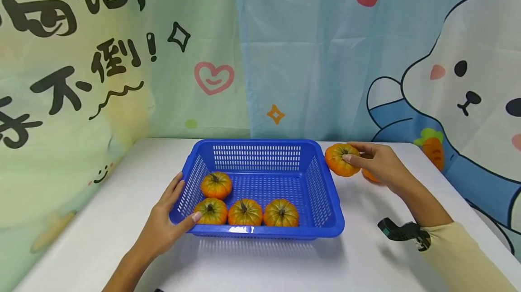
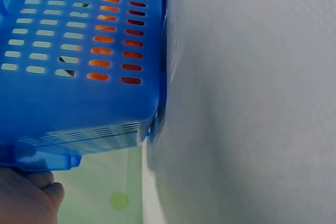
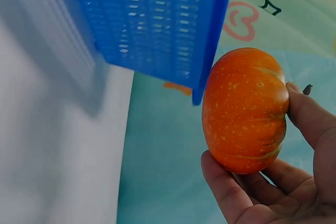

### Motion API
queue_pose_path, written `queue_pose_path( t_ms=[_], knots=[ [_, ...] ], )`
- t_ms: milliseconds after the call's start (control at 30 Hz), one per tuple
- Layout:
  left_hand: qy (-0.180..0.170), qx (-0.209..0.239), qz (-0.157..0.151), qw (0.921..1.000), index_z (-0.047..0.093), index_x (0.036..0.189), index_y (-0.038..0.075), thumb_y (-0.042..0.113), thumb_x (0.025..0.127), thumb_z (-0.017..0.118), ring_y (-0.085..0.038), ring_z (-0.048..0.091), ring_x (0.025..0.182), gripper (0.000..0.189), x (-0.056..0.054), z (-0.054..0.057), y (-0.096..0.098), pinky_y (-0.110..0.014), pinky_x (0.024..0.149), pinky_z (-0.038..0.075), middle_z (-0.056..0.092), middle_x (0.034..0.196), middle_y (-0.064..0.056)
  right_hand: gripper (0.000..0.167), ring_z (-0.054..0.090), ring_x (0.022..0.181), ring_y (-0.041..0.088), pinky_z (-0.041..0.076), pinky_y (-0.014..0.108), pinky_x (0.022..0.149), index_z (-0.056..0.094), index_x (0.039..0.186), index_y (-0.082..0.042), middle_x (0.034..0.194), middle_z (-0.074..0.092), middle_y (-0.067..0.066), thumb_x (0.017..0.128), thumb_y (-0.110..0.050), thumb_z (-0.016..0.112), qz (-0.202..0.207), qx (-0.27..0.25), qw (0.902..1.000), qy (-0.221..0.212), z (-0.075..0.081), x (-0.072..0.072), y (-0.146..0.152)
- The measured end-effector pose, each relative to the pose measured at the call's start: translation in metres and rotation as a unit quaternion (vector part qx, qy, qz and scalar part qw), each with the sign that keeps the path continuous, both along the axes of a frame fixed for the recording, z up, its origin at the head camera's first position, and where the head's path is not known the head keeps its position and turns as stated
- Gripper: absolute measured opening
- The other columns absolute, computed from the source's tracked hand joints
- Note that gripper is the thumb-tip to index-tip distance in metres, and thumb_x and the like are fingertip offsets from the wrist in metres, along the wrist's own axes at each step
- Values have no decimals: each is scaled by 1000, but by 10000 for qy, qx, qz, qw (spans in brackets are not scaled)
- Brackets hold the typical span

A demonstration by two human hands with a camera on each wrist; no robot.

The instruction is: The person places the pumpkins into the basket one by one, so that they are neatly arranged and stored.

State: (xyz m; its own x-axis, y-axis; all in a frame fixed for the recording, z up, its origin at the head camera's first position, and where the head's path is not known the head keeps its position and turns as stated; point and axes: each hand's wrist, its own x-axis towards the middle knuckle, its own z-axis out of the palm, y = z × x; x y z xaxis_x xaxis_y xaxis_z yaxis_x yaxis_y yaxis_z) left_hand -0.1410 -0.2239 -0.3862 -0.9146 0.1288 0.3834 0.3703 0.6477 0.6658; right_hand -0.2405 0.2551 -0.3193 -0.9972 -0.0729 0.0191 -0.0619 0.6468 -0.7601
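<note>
My right hand (image 1: 376, 163) holds a small orange pumpkin (image 1: 342, 160) between thumb and fingers, just past the right rim of a blue plastic basket (image 1: 260, 232). In the right wrist view, the thumb is by the stem side of the pumpkin (image 3: 245, 111), with fingers under and behind it. Its smooth orange side faces the basket wall (image 3: 152, 19). My left hand (image 1: 164, 219) grips the basket's front left corner, thumb over the rim. Finger knuckles show at the rim in the left wrist view. Inside the basket are three pumpkins (image 1: 245, 213) along the front and one pumpkin (image 1: 216, 186) behind them at left.
Another orange pumpkin (image 1: 371, 177) sits on the white table (image 1: 260, 265), mostly hidden behind my right hand. A printed curtain (image 1: 293, 57) hangs behind the table's back edge. A dark wrist device (image 1: 403, 232) sits at my right cuff.
</note>
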Motion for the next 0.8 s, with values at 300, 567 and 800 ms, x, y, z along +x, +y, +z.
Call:
queue_pose_path(
  t_ms=[300,567,800],
  knots=[
    [-36,-17,-45,10000,34,148,-5,33,85,71,-42,25,141,83,-2,-3,1,-62,105,29,20,160,-6,75,57,111,36,51,40,91,45,144,0,126,58,25,90,-48,66,428,-30,9988,226,15,-1,-16],
    [17,2,-17,10000,34,147,-5,32,85,71,-42,25,140,82,0,0,1,-63,105,28,21,160,-8,78,54,118,35,43,53,100,44,145,-4,129,57,22,87,-50,68,836,-293,9961,34,29,-9,-42],
    [9,50,20,10000,34,147,-6,31,84,72,-41,26,141,82,2,1,-1,-62,106,28,21,160,-7,71,56,116,34,47,46,96,47,142,-2,128,58,20,88,-41,70,1119,-265,9933,146,28,-20,-65]
  ],
)
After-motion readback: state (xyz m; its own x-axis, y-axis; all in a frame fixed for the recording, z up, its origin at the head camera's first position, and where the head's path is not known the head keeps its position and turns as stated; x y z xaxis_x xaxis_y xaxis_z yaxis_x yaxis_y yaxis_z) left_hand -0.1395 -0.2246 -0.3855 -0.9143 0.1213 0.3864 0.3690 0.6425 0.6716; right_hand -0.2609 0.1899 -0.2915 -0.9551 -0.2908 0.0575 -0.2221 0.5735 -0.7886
